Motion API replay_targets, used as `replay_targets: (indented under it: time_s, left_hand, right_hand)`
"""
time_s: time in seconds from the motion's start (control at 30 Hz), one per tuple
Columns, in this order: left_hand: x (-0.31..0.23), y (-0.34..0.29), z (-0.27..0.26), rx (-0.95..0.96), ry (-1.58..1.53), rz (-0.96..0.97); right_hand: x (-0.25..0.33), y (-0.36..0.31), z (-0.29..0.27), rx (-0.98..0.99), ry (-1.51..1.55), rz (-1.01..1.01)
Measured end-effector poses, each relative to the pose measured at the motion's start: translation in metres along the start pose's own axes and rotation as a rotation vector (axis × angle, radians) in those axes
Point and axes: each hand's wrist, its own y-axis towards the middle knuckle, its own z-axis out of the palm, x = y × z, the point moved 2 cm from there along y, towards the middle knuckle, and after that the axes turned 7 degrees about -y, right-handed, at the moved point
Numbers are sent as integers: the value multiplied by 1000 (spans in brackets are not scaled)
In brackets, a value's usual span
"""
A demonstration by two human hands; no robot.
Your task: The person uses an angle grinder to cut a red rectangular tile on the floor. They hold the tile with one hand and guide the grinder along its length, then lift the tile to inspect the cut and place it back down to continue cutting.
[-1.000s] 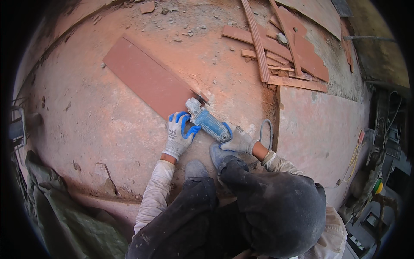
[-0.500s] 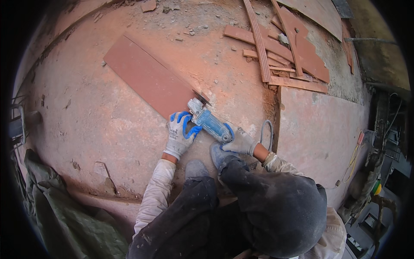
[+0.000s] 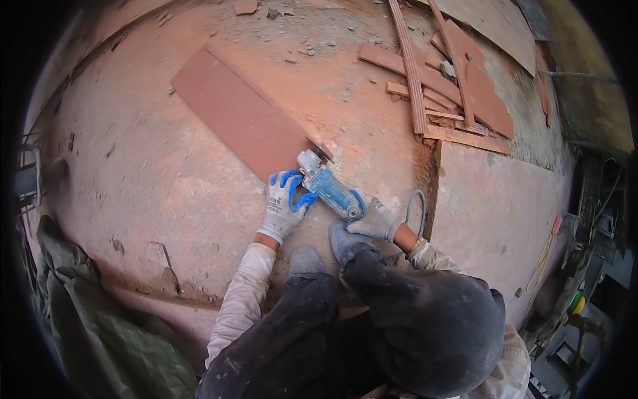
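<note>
Clamping a grinder (image 3: 336, 193), left hand (image 3: 282, 207) and right hand (image 3: 380, 221) sit above dusty pinkish floor (image 3: 153, 173), green tarp (image 3: 100, 332) at eight o'clock

Tarpaulin (image 3: 100, 326), dark green, crumpled; lower left.
Tile offcuts (image 3: 484, 83), reddish, strips and broken slabs, heaped; upper right.
Stone lump (image 3: 448, 69), pale, among the offcuts.
Fragment (image 3: 245, 6), reddish, flat, at the top edge, rubble (image 3: 273, 13) beside it.
Cord (image 3: 543, 256), yellow, loose; far right.
Rod (image 3: 578, 75), grey, thin; upper right rim.

Illegible print (image 3: 276, 203) on left glove (image 3: 282, 217)
</note>
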Motion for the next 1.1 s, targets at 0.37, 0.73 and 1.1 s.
replay_targets:
  time_s: [0.37, 0.73, 1.1]
  left_hand:
    - [-3, 2, -1, -25, -6, 0]
    - [-1, 4, -5, -38, -33, -26]
    - [2, 2, -3, -23, -32, -42]
  right_hand:
    - [2, 1, 0, 10, 51, -16]
    - [0, 10, 4, 9, 25, -33]
    - [-9, 11, 11, -6, 6, -48]
